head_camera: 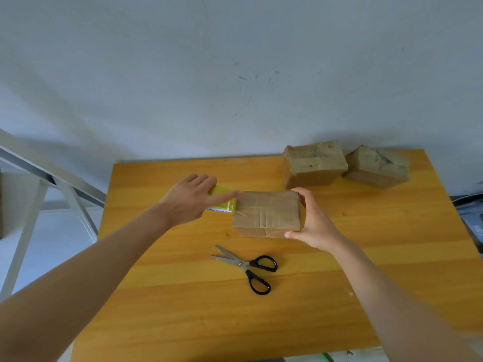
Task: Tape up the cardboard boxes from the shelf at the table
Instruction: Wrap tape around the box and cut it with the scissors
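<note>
Pale grey wall (235,61) behind orange wooden table (183,309); metal frame (39,168) stands left.

Scissors (248,266) lie just before the near box (266,214).

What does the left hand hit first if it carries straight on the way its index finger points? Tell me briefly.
The cardboard box that the right hand holds. The left hand, on the yellow tape roll, points its index finger at the box's left end, seemingly almost touching it.

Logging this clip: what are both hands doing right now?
Left hand: holds the tape roll.
Right hand: grips the cardboard box at its right end.
</note>
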`<state>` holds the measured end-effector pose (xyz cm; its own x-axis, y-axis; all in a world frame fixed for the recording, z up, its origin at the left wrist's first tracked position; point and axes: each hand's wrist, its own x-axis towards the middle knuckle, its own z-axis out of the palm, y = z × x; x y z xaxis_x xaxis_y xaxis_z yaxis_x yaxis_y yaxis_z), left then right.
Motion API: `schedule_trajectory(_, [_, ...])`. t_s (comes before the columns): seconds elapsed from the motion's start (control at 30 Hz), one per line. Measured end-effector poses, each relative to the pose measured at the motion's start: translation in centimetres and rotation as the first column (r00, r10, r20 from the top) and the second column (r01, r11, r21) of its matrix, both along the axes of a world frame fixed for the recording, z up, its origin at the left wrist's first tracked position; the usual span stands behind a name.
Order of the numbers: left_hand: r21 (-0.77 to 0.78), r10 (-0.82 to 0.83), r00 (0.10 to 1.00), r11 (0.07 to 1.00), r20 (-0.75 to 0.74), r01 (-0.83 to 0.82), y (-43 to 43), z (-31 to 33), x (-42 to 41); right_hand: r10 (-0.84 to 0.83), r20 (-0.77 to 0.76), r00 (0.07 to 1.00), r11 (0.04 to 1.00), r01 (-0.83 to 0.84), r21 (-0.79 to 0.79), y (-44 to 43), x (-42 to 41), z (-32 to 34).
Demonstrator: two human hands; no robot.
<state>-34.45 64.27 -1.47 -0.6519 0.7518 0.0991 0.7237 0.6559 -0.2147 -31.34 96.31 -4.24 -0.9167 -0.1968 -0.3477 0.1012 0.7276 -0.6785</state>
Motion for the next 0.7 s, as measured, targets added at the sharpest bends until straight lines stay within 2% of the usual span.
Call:
schedule_trajectory(0.2, [-0.074, -0.016, 0.999, 0.997, -0.047, 0.013, 0.2, -1.2, -0.5, 0.0, 0.03, 1.0, 1.0, -0.001, 0.016, 0.7, -0.5, -0.3])
schedule_trajectory(0.57, [-0.188, 0.067, 0.993, 0.979, -0.099, -0.085, 1.3, -3.1, -0.1, -0.021, 0.079, 0.997, 1.0, 0.02, 0.01, 1.5, -0.4, -0.8])
schedule_trajectory(0.7, [-0.222, 0.055, 0.994, 0.972, -0.09, -0.073, 1.8, -3.7, 0.1, -0.017, 0.079, 0.997, 1.0, 0.015, 0.024, 1.9, -0.2, -1.0])
